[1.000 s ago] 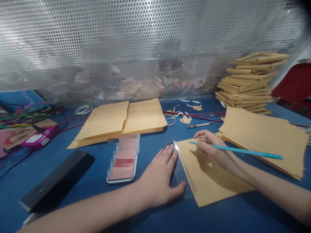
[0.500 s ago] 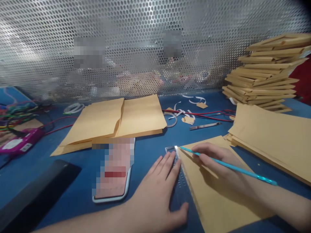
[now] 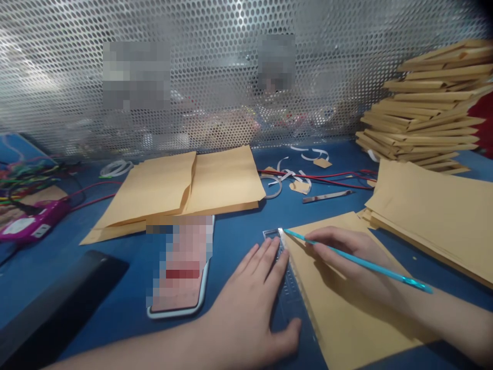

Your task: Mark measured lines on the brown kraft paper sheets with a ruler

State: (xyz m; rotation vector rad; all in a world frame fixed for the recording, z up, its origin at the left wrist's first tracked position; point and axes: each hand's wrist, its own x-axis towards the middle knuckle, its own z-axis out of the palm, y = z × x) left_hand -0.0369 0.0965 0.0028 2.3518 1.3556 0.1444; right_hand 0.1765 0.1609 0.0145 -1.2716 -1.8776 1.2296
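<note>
My left hand (image 3: 256,295) lies flat with fingers stretched out, pressing on a clear plastic ruler (image 3: 289,290). The ruler runs along the left edge of a sheet of brown paper (image 3: 346,318) on the blue table. Between the fingers of my right hand (image 3: 346,257) is a turquoise pencil (image 3: 370,264), tilted, its tip at the upper left corner of the sheet by the ruler's top end. Part of the ruler is hidden under my left hand. My right hand rests over the paper.
Folded brown paper (image 3: 223,180) lies at the back, touching a phone (image 3: 181,303). A black case (image 3: 65,303) is at left, near a magenta device (image 3: 36,221). Brown paper sheets (image 3: 435,210) and a tall stack of folded paper (image 3: 423,118) stand right. Perforated metal (image 3: 215,67) walls the back.
The view has shifted slightly. The rear end of the pencil has come a little to the left, while its tip stays by the ruler's top end. My left hand keeps its place on the ruler.
</note>
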